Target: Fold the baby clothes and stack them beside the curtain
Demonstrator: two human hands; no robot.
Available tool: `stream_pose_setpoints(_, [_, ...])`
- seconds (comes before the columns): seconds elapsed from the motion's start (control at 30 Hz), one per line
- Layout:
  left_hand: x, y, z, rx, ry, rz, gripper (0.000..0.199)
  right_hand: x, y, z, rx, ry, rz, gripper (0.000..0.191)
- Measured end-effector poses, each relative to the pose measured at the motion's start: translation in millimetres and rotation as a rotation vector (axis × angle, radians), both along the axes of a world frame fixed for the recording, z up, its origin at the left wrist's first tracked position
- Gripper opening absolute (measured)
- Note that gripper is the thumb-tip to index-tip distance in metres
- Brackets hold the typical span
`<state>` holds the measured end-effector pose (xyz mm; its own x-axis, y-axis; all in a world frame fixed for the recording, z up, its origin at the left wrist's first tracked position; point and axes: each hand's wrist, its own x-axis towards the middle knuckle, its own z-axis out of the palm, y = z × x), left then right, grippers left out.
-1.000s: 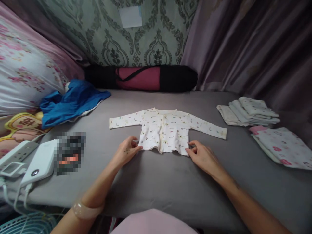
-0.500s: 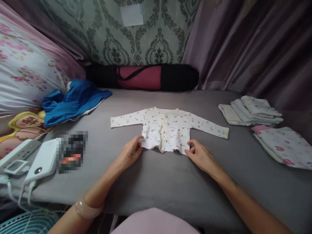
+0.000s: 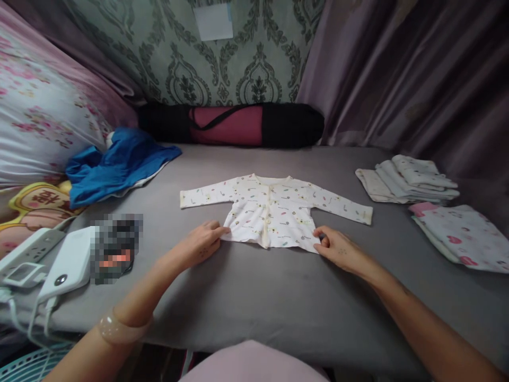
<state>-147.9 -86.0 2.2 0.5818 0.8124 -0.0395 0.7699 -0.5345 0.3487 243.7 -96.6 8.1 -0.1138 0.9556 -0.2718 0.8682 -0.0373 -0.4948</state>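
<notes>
Small white printed cloth jacket point(image 3: 274, 212), its hem pulled wider.
It lies front side up, sleeves spread, on the smooth grey sheet point(image 3: 254, 302); the left hand point(image 3: 202, 242) and right hand point(image 3: 340, 249) each pinch a lower corner. The hands have moved apart, and the rippled hem now runs straighter; the body seems nearly smooth. Folded pale printed cloths point(image 3: 413, 178) lie well apart, rightward.

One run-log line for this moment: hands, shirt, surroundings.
left hand: pinching shirt, left hem corner | right hand: pinching right hem corner | shirt: spread out, sleeves outstretched | far right: folded cloths | behind shirt: bag
</notes>
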Motion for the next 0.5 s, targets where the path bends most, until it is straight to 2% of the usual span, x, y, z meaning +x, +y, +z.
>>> stream_pose_setpoints(0.13, [-6, 1, 4.8, 0.010, 0.029, -0.031, 0.044, 0, -3, 7.2, -0.004, -0.079, 0.058, 0.023])
stream_pose_setpoints(0.23, [3, -2, 16.4, 0.076, 0.028, -0.008, 0.041, -15, -7, 19.5, 0.120, -0.259, 0.064, 0.016])
stream_pose_setpoints(0.3, [22, -5, 26.3, 0.132, -0.009, -0.003, 0.042, -35, -7, 26.0, 0.278, -0.288, 0.115, 0.016])
stream_pose_setpoints(0.37, [48, -7, 32.5, 0.152, -0.068, -0.087, 0.046, -58, -6, 28.0, 0.388, -0.157, 0.268, 0.017])
stream_pose_setpoints(0.43, [72, -6, 31.5, 0.139, -0.111, -0.222, 0.051, -78, -4, 24.9, 0.417, -0.019, 0.427, 0.022])
stream_pose_setpoints(0.5, [89, -4, 24.1, 0.127, -0.141, -0.293, 0.051, -90, -1, 18.1, 0.397, 0.011, 0.496, 0.025])
